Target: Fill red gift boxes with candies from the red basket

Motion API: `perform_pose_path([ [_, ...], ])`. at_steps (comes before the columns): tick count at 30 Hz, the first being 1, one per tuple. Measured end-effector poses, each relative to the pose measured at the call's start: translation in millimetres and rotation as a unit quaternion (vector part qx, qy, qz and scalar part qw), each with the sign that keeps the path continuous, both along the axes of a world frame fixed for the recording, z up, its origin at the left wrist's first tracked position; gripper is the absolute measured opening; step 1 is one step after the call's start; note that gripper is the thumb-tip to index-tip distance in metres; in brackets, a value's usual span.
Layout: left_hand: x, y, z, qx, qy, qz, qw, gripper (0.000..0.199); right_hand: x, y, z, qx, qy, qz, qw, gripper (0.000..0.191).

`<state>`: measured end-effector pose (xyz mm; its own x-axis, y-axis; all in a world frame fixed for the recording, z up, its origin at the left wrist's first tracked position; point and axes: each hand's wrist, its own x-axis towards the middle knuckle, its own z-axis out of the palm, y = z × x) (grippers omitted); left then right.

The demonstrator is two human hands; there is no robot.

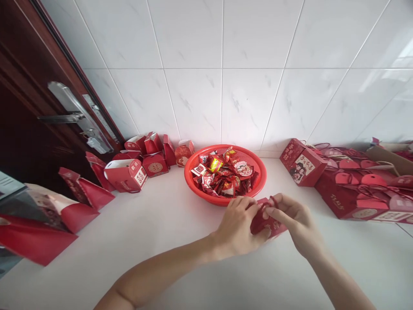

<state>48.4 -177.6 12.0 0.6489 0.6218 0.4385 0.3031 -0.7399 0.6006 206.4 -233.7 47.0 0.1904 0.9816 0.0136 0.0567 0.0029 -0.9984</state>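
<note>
A small red gift box (266, 224) with gold print stands on the white table just in front of the candy basket. My left hand (238, 224) wraps round its left side, thumb low on the near face and fingers over the top. At the top of the box, my right hand (292, 217) pinches a dark red cord (273, 200) between thumb and fingers. Part of the box is hidden behind both hands. Directly behind it sits a red plastic basket (190, 183) holding many wrapped candies (226, 174).
Several open red boxes (125, 174) stand at the left, with taller red ones (82, 211) nearer me. Tied red boxes (358, 189) crowd the right side. White wall tiles (254, 103) rise behind the table (155, 228). A dark wooden door (29, 86) borders the left.
</note>
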Motion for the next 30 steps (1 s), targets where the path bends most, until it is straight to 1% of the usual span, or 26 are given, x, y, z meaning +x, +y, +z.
perform_pose_path([
  [2, 3, -1, -10.6, 0.031, 0.015, -0.001, 0.999, 0.021, -2, 0, -0.2, -0.005, -0.055, 0.031, 0.998, 0.020],
  [3, 5, -1, -14.4, 0.039, 0.018, -0.005, 0.999, 0.019, -3, -1, -0.2, -0.004, -0.093, 0.038, 0.995, 0.017],
  [4, 6, -1, -17.0, 0.044, 0.018, -0.011, 0.999, 0.019, -3, -1, -0.1, -0.001, -0.136, 0.034, 0.990, 0.015],
  [6, 7, 0, -20.7, 0.043, 0.011, -0.025, 0.999, 0.023, -1, -3, 0.6, 0.010, -0.215, 0.005, 0.976, 0.014],
  [8, 6, 0, -26.1, 0.032, -0.014, -0.037, 0.999, 0.034, 6, -6, 2.3, 0.028, -0.260, -0.024, 0.965, 0.013],
  [10, 4, 0, -37.3, 0.021, -0.062, -0.051, 0.997, 0.055, 17, -10, 5.4, 0.053, -0.271, -0.054, 0.960, 0.014],
  [11, 2, -2, -45.3, 0.019, -0.091, -0.060, 0.994, 0.065, 23, -12, 7.3, 0.065, -0.270, -0.077, 0.958, 0.015],
  [12, -1, -3, -54.7, 0.015, -0.114, -0.072, 0.991, 0.072, 31, -14, 9.3, 0.076, -0.267, -0.105, 0.955, 0.016],
  [13, -3, -5, -64.6, 0.009, -0.130, -0.085, 0.988, 0.073, 40, -17, 11.4, 0.084, -0.263, -0.134, 0.952, 0.017],
  [14, -5, -7, -74.4, -0.001, -0.137, -0.097, 0.986, 0.070, 49, -19, 13.6, 0.091, -0.256, -0.164, 0.948, 0.017],
  [16, -9, -12, -90.8, -0.043, -0.111, -0.132, 0.984, 0.060, 67, -23, 18.6, 0.092, -0.242, -0.216, 0.941, 0.018],
  [18, -10, -16, -99.9, -0.092, -0.069, -0.165, 0.980, 0.049, 82, -25, 25.0, 0.081, -0.220, -0.274, 0.933, 0.020],
  [21, -9, -18, -101.0, -0.126, -0.034, -0.194, 0.972, 0.036, 98, -29, 37.8, 0.067, -0.184, -0.343, 0.919, 0.028],
  [24, -7, -16, -97.7, -0.129, -0.031, -0.192, 0.972, 0.031, 108, -41, 51.3, 0.068, -0.181, -0.424, 0.885, 0.022],
  [26, -7, -15, -97.1, -0.136, -0.034, -0.188, 0.972, 0.028, 121, -54, 56.3, 0.039, -0.184, -0.469, 0.863, 0.022],
  [28, -6, -13, -97.9, -0.147, -0.035, -0.187, 0.971, 0.026, 145, -70, 54.7, -0.015, -0.182, -0.505, 0.843, 0.029],
  [29, -6, -13, -98.5, -0.153, -0.034, -0.188, 0.970, 0.026, 161, -79, 51.3, -0.013, -0.194, -0.540, 0.819, 0.031],
  [30, -6, -12, -99.0, -0.159, -0.032, -0.189, 0.968, 0.025, 179, -88, 46.7, 0.005, -0.216, -0.541, 0.813, 0.034],
])
